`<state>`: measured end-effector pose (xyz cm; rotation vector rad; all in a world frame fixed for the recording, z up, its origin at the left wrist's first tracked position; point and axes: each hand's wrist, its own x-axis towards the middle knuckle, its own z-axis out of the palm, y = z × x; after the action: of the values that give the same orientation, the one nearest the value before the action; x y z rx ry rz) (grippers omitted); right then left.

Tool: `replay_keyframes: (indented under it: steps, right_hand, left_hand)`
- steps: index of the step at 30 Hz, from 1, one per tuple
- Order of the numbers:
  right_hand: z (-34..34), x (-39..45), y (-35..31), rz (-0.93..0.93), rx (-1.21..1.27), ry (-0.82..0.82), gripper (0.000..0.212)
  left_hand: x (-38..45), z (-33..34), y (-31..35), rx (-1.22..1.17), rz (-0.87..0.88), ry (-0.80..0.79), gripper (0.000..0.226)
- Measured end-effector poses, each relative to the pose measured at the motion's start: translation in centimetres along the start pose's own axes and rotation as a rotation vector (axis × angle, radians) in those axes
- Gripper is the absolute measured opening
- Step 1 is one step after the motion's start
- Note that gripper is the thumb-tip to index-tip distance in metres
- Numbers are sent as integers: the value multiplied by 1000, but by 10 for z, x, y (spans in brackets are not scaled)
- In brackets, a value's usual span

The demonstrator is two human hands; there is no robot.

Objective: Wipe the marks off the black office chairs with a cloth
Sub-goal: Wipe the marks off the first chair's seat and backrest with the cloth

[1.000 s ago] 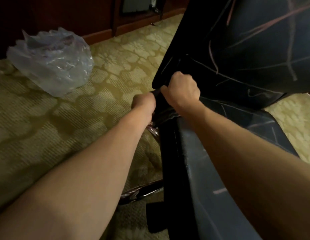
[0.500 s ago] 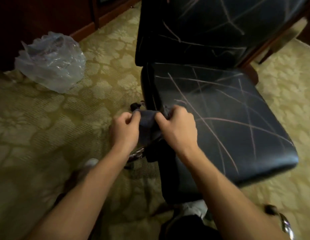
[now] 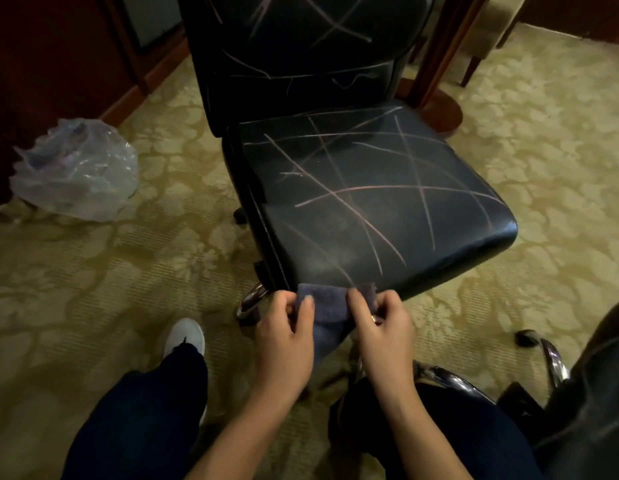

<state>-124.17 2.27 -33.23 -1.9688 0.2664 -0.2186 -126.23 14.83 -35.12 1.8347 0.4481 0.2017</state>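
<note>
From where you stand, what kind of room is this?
Probably a hotel room or a formal office. The floor is a patterned carpet, dark wood panelling runs along the wall, and a black office chair stands beside a wooden table leg.

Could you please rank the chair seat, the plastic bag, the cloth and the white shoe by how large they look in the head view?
1. chair seat
2. plastic bag
3 and 4. cloth and white shoe look alike; the hands cover part of the cloth.
</note>
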Motion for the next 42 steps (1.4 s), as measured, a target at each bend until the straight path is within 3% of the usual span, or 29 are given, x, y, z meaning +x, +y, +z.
replay_keyframes:
  steps: [3,5,7,8,11,14,18,22,25,33,37,42]
  right_hand:
    - [4,-2,10,128,139,-95,30]
    - [8,-3,13,200,310,-135,41]
    - [13,-5,15,275,456,-110,45]
    - [16,-6,17,293,475,-74,38]
    - [25,-12,29,328,388,42,16]
    - [30,-7,41,262,59,123,20]
    - [36,-9,42,351,170,155,32]
    - [41,-12,46,428,301,148,14]
    - [44,-11,44,455,414,189,13]
    - [32,62,38,465,323,462,31]
    - [22,82,33,509,240,460,26]
    - [37,46,22,436,85,401,20]
  left_hand:
    - [9,3,1,40,91,13,21]
    - [24,2,5,132,173,-29,14]
    - [40,2,11,244,236,-90,11]
    - [47,4,12,296,270,-124,11]
    - [54,8,13,401,372,-181,9]
    - [55,12,19,425,446,-195,25]
    - [57,16,23,450,504,-191,27]
    - [52,12,14,542,649,-275,39]
    - [54,5,1,633,778,-280,34]
    - [99,72,34,652,856,-315,22]
    - [109,99,48,770,868,-291,20]
    - [102,54,29,860,953,-200,16]
